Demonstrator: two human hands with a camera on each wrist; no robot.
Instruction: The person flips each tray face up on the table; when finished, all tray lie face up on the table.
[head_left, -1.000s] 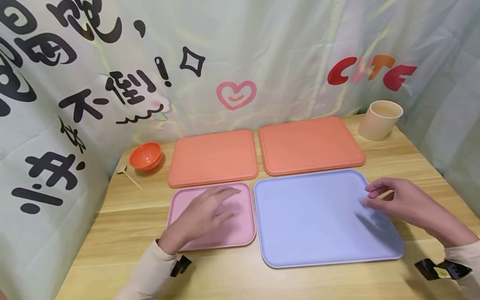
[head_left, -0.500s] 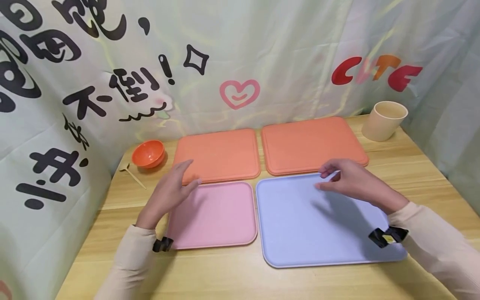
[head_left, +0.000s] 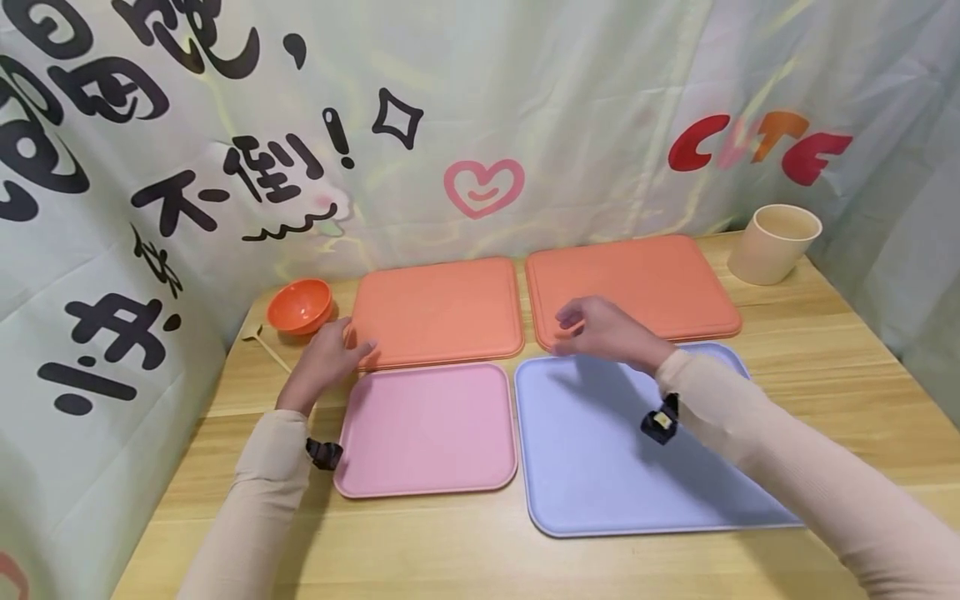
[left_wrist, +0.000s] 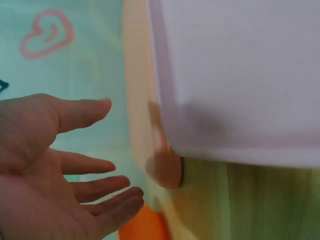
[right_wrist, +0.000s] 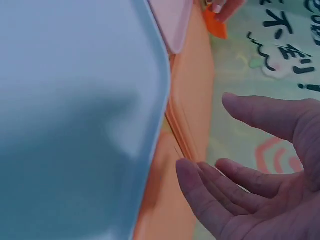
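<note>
My left hand (head_left: 324, 362) hovers at the left front corner of the left orange tray (head_left: 442, 308), thumb and fingers spread apart with nothing between them. The left wrist view shows the same hand (left_wrist: 45, 160) with relaxed fingers beside the tray's edge. Over the left front corner of the right orange tray (head_left: 637, 287) is my right hand (head_left: 611, 333), its fingers loosely bent and holding nothing. A pink tray (head_left: 435, 429) lies in front of the left orange one. To its right lies a larger blue tray (head_left: 585, 475), partly covered by my right forearm.
Behind my left hand stands a small orange bowl (head_left: 300, 306), with a wooden spoon (head_left: 272, 350) lying in front of it. A beige cup (head_left: 772, 246) stands at the back right corner of the wooden table (head_left: 450, 558). A printed curtain (head_left: 585, 108) hangs behind.
My left hand has moved from over the pink tray left and back to the left orange tray. The right hand has swept left across the blue tray to the right orange tray.
</note>
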